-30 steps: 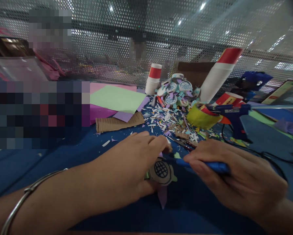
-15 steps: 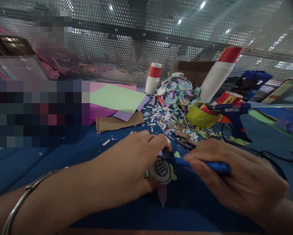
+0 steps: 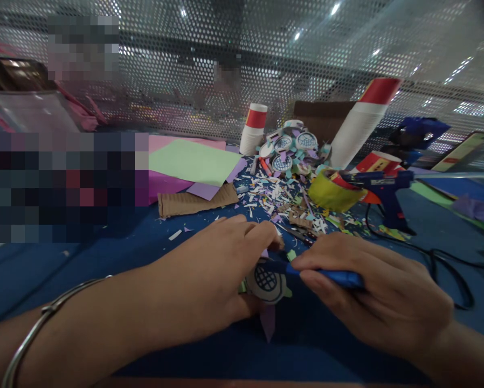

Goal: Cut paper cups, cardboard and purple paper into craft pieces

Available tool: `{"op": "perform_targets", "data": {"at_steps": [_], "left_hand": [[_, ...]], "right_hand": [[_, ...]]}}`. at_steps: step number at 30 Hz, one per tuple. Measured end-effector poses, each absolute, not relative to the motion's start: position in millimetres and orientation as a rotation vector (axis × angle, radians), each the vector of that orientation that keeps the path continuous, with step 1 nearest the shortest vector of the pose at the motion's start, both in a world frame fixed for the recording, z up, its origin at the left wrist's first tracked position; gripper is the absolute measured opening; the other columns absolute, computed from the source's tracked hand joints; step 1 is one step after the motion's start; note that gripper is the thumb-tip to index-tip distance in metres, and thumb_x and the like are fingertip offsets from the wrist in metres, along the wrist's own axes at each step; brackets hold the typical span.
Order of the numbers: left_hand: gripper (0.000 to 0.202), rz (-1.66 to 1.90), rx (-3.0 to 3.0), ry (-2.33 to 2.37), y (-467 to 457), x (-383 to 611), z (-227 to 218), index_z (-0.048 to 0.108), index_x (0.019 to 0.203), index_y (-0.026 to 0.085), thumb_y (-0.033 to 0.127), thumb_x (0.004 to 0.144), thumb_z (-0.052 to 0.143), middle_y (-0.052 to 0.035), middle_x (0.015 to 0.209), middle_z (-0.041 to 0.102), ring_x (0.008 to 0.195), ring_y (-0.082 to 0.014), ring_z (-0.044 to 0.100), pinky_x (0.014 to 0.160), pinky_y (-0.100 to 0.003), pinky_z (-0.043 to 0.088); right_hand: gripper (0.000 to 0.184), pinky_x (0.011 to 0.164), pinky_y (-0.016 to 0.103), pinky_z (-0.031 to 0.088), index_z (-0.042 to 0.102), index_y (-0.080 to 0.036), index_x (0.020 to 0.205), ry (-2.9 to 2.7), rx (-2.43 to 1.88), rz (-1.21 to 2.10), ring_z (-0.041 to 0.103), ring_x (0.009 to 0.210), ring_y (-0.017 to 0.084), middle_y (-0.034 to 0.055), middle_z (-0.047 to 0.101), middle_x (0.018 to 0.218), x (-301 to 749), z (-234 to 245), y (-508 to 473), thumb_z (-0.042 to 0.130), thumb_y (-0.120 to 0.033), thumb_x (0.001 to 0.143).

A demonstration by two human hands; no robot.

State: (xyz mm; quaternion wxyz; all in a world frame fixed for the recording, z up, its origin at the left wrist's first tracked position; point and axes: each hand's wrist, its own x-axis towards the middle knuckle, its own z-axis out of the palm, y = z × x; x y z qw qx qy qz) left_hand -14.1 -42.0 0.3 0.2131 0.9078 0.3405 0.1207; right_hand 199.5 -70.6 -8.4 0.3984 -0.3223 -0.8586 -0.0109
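My left hand (image 3: 229,269) is closed around the side of a small round paper craft (image 3: 266,281). Its pale top has a dark-lined grid inside a circle, and green and purple paper tabs stick out around it. My right hand (image 3: 371,296) grips a blue marker (image 3: 331,276) between thumb and fingers, pointing left. The marker's tip end lies over the upper edge of the craft's round top; whether it touches cannot be made out. Part of the craft is hidden behind my left fingers.
Paper scraps (image 3: 266,194) and a heap of similar round crafts (image 3: 294,145) lie ahead. A hot glue gun (image 3: 383,188) rests on a yellow tape roll (image 3: 333,193), its cable trailing right. Stacked paper cups (image 3: 359,129), coloured paper sheets (image 3: 197,161) and a cardboard strip (image 3: 197,202) are around.
My right hand has moved a little left with the marker, bringing its tip end farther over the craft's top. My left hand and the craft have stayed in place.
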Motion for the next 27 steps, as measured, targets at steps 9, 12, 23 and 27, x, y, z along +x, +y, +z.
{"op": "perform_targets", "data": {"at_steps": [9, 12, 23, 27], "left_hand": [[0.040, 0.403, 2.520, 0.917, -41.6, -13.6, -1.2, 0.053, 0.112, 0.022, 0.037, 0.078, 0.068, -0.0069, 0.105, 0.062, 0.097, -0.0282, 0.058, 0.081, -0.040, 0.044], [0.041, 0.381, 2.528, 0.903, -41.9, -14.3, -0.8, 0.052, 0.114, 0.021, 0.035, 0.079, 0.069, -0.0063, 0.106, 0.061, 0.098, -0.0280, 0.057, 0.080, -0.040, 0.043], [0.040, 0.378, 2.534, 0.879, -41.1, -13.1, 0.2, 0.052, 0.111, 0.021, 0.033, 0.078, 0.071, -0.0060, 0.106, 0.062, 0.097, -0.0274, 0.057, 0.080, -0.039, 0.042], [0.037, 0.356, 2.528, 0.893, -41.4, -13.3, 2.8, 0.053, 0.111, 0.021, 0.033, 0.079, 0.069, -0.0062, 0.106, 0.062, 0.096, -0.0273, 0.057, 0.080, -0.038, 0.042]], "right_hand": [[0.011, 0.061, 0.024, 0.061, 0.067, -0.023, 0.088, -2.172, -0.812, -0.011, 0.071, 0.066, 0.016, 0.0017, 0.074, 0.075, 199.3, -9.0, -71.4, 0.057, -0.019, 0.090], [0.010, 0.062, 0.022, 0.061, 0.067, -0.022, 0.087, -2.201, -0.790, -0.020, 0.072, 0.066, 0.015, 0.0017, 0.074, 0.073, 200.3, -8.3, -73.6, 0.059, -0.016, 0.088], [0.006, 0.067, 0.017, 0.059, 0.067, -0.017, 0.087, -2.212, -0.744, 0.092, 0.072, 0.070, 0.013, 0.0029, 0.074, 0.073, 195.3, -9.8, -73.2, 0.062, -0.016, 0.087], [0.006, 0.065, 0.018, 0.059, 0.068, -0.018, 0.088, -2.172, -0.709, 0.146, 0.072, 0.069, 0.013, 0.0026, 0.074, 0.074, 193.3, -10.2, -72.2, 0.062, -0.018, 0.088]]}}
